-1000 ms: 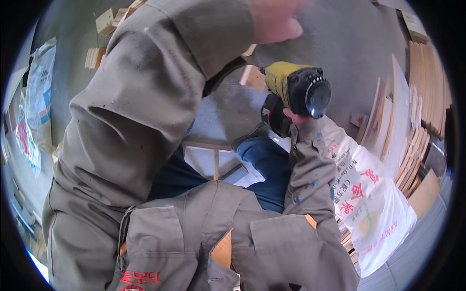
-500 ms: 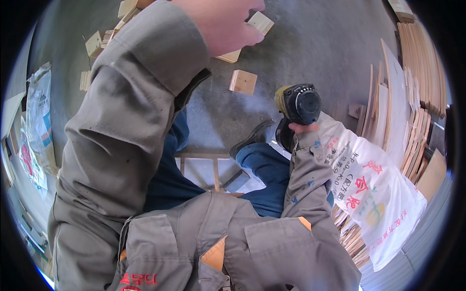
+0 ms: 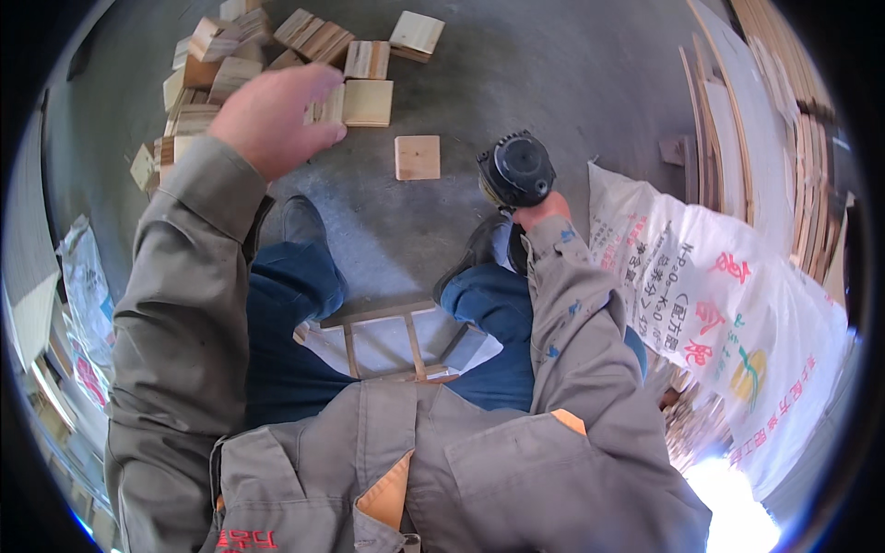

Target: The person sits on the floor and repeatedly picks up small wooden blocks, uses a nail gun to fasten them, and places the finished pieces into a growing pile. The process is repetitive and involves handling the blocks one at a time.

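Observation:
My left hand (image 3: 277, 120) reaches forward over a pile of small wooden blocks (image 3: 313, 37). Its thumb and fingers are spread apart on either side of one pale block (image 3: 324, 103); whether they touch it, I cannot tell. Right beside that block lies another square block (image 3: 369, 103). A single block (image 3: 418, 158) sits apart on the floor, nearer my feet. My right hand (image 3: 542, 212) is wrapped round the handle of a nail gun (image 3: 518, 170) with a round black top, held above the floor by my right knee. Its nose is hidden.
A white printed sack (image 3: 710, 304) drapes over wood pieces at my right. Beyond it stand long boards and stacked strips (image 3: 811, 194). Between my legs is a wooden-framed piece (image 3: 383, 336). Another plastic sack (image 3: 88, 286) lies at the left on the concrete floor (image 3: 544, 74).
My left hand has drawn back and left, to the blocks at the pile's edge. The view has shifted, showing more of the pile. My right hand still holds the nail gun.

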Motion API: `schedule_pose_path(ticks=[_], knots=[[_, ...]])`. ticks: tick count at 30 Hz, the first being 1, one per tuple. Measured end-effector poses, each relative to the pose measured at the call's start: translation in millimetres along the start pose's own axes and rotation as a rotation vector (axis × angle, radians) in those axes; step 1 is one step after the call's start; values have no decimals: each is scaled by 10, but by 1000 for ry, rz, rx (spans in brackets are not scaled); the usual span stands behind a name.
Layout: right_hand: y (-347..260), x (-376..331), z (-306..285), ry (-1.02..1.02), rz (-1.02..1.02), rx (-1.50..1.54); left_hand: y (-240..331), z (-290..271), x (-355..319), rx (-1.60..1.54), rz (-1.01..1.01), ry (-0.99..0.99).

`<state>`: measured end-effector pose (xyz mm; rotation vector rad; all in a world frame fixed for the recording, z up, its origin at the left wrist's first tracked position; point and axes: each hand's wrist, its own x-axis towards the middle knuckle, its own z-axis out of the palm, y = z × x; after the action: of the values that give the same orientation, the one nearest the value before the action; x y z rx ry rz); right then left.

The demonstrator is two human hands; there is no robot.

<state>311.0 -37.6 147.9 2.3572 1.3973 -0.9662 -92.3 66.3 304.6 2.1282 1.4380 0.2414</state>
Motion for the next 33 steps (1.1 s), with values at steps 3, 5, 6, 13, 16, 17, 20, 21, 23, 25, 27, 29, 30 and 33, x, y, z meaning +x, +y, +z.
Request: schedule_pose_path(ticks=[3,5,6,13,16,17,20,21,23,25,27,29,30,33], knots=[[88,42,-21,-20,56,63,-142,485,94,48,-119,-215],[191,118,43,-15,90,73,-184,868,127,184,-116,-350],[200,168,97,-10,79,76,-311,1107,92,156,-111,-333],[35,-70,49,10,68,79,-294,2174,83,-59,-111,-204],[53,-101,38,29,62,84,-249,2443,159,-32,-136,-191],[73,-101,44,33,65,93,-237,2505,187,-46,-147,-209],[101,-79,13,-21,74,128,-243,2646,254,-77,-200,-180],[114,-72,13,-29,74,136,-252,2683,265,-85,-204,-168],[111,-62,8,-45,70,151,-289,2750,283,-102,-216,-143],[70,-76,-22,-52,77,133,-362,2870,299,-111,-218,-135],[45,-76,-2,-43,78,130,-405,2919,313,-136,-218,-116],[84,-42,54,-19,73,142,-434,2968,326,-175,-216,-87],[104,-20,83,-11,76,127,-454,2983,335,-178,-201,-79],[84,6,100,-5,76,83,-529,3020,362,-193,-157,-51]])
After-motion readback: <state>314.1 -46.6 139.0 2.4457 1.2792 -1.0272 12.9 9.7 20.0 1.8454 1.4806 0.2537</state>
